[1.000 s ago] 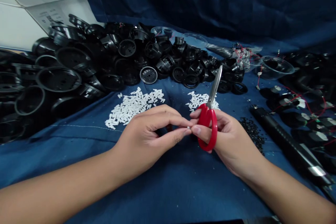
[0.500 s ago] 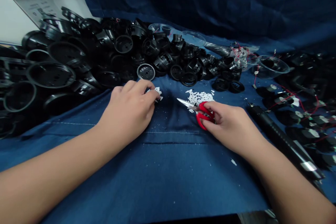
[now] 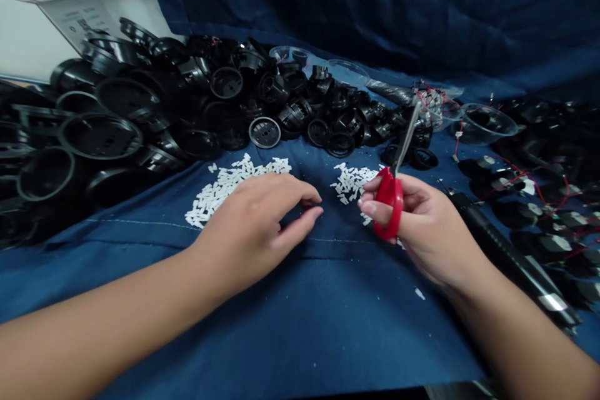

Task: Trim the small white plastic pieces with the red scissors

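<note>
My left hand [image 3: 260,225] hovers low over the blue cloth [image 3: 304,325], just in front of the larger pile of small white pieces [image 3: 225,187]. Its fingers are curled, with thumb and forefinger drawn close; whatever sits between them is too small to make out. My right hand [image 3: 422,225] grips red-handled scissors [image 3: 390,200] held upright, the blades closed and pointing up and away. A smaller pile of white pieces [image 3: 349,178] lies just left of the scissors.
A big heap of black plastic rings and housings [image 3: 187,100] fills the left and back. Clear plastic cups [image 3: 487,119] stand at the back right. Small parts with red wires [image 3: 515,181] and a long black tool [image 3: 506,256] lie to the right.
My left hand reached into the larger white pile and has drawn back toward me. My right hand lowered the scissors to the cloth, then raised them upright again.
</note>
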The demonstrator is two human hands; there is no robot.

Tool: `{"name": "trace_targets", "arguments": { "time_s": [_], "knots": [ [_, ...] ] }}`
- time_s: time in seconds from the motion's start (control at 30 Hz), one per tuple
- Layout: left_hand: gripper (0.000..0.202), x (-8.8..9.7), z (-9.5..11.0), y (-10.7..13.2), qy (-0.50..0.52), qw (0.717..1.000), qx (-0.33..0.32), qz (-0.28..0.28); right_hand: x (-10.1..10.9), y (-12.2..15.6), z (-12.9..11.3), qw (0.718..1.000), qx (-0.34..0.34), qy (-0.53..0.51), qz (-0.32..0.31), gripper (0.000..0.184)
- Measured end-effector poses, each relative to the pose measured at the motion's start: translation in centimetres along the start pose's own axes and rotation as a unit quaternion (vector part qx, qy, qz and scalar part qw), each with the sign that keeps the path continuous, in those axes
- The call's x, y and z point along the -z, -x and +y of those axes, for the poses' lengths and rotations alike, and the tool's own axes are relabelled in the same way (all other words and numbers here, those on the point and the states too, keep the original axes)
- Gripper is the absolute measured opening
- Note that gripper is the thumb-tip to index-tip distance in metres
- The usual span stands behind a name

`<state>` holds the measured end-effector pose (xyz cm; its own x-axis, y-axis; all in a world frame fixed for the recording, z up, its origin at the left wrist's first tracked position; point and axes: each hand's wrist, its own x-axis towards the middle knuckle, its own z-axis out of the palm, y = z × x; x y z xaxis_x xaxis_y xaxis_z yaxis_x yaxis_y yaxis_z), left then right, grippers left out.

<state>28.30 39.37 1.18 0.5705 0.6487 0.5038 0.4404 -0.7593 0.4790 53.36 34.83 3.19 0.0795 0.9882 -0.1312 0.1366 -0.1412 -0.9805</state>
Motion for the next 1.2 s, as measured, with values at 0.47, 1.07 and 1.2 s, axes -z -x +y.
{"name": "trace_targets", "arguments": {
  "time_s": [0.47, 1.07, 1.2],
  "knots": [
    [0.011, 0.5, 3.1, 0.8, 0.093, 0.995, -0.044, 0.013, -2.8, 2.6, 0.0, 0.959, -0.145, -0.205, -0.131, 0.031],
    [0.026, 1.5, -3.4, -1.2, -0.326, 0.938, 0.071, -0.098, 0.6, -1.4, 1.7, 0.875, 0.183, 0.448, 0.012, 0.012],
    [0.028, 1.2, -2.7, -1.1, -0.3, 0.948, 0.049, -0.088, -0.2, -1.5, 1.9, 0.868, 0.167, 0.467, 0.012, 0.017]
  ]
}}
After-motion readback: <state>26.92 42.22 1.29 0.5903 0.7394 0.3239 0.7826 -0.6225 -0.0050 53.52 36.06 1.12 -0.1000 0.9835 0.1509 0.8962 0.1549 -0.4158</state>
